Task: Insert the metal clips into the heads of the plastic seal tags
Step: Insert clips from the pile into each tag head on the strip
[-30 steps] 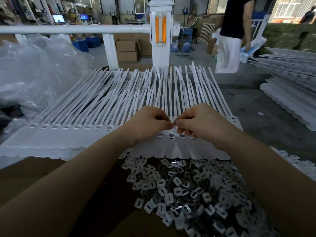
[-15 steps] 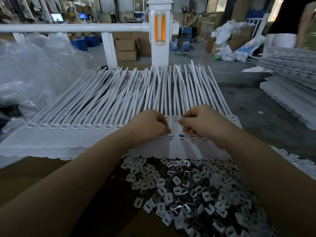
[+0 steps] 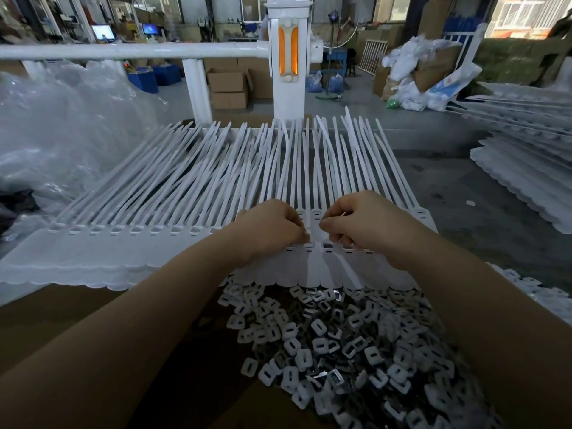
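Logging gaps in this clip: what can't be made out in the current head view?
- Left hand: curled fingers hide whether it holds a clip.
- Right hand: same, fingertips turned away.
- Seal tag heads under the hands: covered, so clip seating is unclear.
- Metal clips: blurred toward the bottom right edge.
- Tags stacked right: cut off by the edge.

Two bare forearms in view, no sleeves, no gloves, no rings or watch on the hands (image 3: 312, 230).

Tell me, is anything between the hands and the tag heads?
Nothing visible is. The left hand and right hand rest, fingers curled, right on the row of seal tags at their heads; the fingers hide any clip.
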The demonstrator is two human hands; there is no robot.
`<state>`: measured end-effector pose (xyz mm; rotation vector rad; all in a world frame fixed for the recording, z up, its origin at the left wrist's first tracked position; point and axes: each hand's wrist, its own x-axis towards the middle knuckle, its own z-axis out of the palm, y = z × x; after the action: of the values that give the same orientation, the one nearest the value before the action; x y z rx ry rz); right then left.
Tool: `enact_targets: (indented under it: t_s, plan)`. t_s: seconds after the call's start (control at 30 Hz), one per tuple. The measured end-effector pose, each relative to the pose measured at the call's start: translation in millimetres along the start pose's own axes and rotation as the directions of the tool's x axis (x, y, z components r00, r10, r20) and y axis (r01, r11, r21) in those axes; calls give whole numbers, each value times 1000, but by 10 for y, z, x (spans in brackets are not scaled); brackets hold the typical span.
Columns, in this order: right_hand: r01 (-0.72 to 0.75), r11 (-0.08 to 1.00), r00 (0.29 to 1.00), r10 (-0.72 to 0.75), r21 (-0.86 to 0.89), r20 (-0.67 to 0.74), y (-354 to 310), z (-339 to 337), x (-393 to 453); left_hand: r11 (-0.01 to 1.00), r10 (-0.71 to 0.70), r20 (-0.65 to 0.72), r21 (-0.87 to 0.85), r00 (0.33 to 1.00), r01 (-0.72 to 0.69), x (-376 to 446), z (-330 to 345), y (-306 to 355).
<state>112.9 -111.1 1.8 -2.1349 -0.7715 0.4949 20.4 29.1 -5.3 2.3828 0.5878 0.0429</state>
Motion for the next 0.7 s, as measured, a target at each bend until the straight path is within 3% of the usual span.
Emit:
enact_targets:
  t_s: [0.4,0.7]
  plan:
    - [-11,1000,1000,11,-27,6,-12,12,2,992,-77,42,-92,996,80,56,-35,29]
    - [-10,999,1000,11,-44,16,-19,7,-7,989,-21,99,-143,995,35,26,-85,-12]
